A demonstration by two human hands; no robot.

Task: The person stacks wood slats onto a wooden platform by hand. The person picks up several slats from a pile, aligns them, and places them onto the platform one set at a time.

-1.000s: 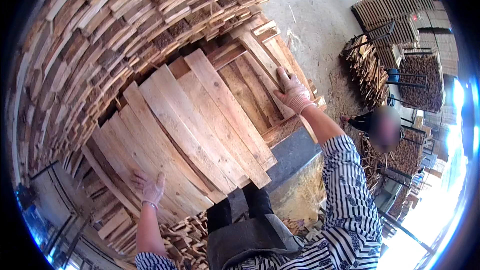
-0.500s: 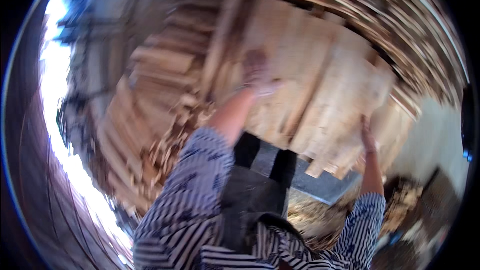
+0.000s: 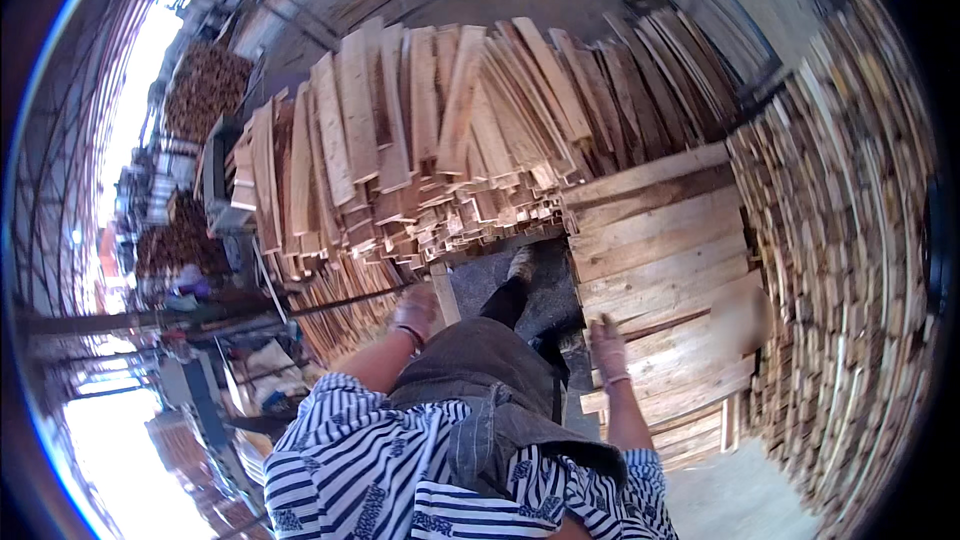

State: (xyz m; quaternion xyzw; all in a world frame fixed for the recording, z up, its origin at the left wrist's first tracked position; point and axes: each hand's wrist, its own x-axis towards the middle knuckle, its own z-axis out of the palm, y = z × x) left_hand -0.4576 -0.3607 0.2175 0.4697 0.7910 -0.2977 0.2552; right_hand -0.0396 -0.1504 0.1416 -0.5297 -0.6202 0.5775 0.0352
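Note:
My left hand (image 3: 418, 308), in a pale glove with a band at the wrist, hangs beside my apron and holds nothing I can make out. Its fingers are smeared. Further right, my right hand (image 3: 607, 348), also gloved, is open with its fingers stretched out at the near-left edge of a flat layer of planks (image 3: 665, 260). Whether it touches them I cannot tell. Ahead lies a wide pile of loose boards (image 3: 440, 90), overlapping at angles, their near ends stepped and uneven.
A tall stack of boards (image 3: 840, 240) rises along the right. Between the board pile and me is dark flooring (image 3: 480, 275), where my shoe (image 3: 522, 262) stands. A blue-grey machine part (image 3: 190, 390) is at left, with more wood stacks (image 3: 205, 90) farther off.
My view has swung left and widened, bringing the loose board pile ahead. My left hand has come off the plank layer to my side; my right stays near its edge.

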